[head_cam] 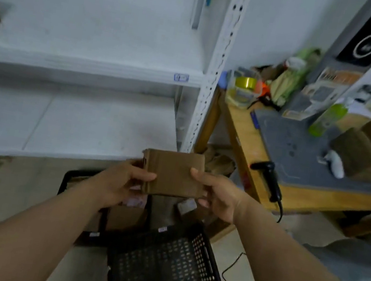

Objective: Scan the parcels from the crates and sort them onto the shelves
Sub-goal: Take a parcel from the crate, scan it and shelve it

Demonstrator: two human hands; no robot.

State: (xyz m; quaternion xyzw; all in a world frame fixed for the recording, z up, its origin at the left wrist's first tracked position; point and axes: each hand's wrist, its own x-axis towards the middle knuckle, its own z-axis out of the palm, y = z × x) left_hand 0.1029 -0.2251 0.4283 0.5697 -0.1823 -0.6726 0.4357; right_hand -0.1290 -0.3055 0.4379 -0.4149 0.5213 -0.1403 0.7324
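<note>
Near crate (pixel 185 253) at 6 o'clock: black, perforated walls and floor, floor in plain sight. Second crate (pixel 64 181) was seen at 8 o'clock, touching the first; brown cardboard parcels (pixel 126 218) lay in it, partly hidden by the left forearm. A thin cable (pixel 230 270) ran over the floor at 5 o'clock.

The parcel (pixel 175 174), flat brown cardboard, was held mid-frame above both crates. Left hand (pixel 120 183): thumb pressed on the top face, fingers curled beneath. Right hand (pixel 217 194): thumb laid on the right edge, fingers tucked under. The parcel was pinched from both sides.

The parcel's far edge was just off the front edge of the lower shelf (pixel 54 155), at its right end beside the white slotted upright (pixel 210 83). An open gap was seen between that board and the upper shelf (pixel 93 66) at 11 o'clock.

At 3 o'clock, the scanner (pixel 267 178) lay over the edge of a wooden table (pixel 311 200), its lead hanging down. Blurred clutter was seen at 1 o'clock.
</note>
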